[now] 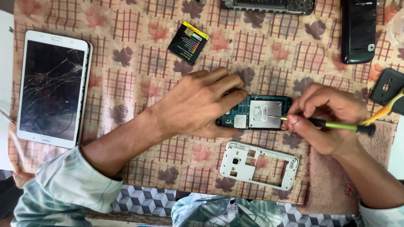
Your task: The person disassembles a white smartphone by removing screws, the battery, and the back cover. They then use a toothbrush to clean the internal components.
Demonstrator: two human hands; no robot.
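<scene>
— While the left hand (198, 105) presses down on the phone (254, 112), what does its grip have?
— Fingers and thumb closed round the phone's left end, pinning it to the desk (139, 67).
— And the right hand (326, 115)?
— Fingers pinched shut on a green screwdriver (332, 124); its tip rests on the phone's metal shield, just left of that grip.
— What lies nearby?
— A white frame (259, 164) just below both hands, a battery (188, 42) above the left one, a cracked tablet (52, 88) well to its left.
</scene>
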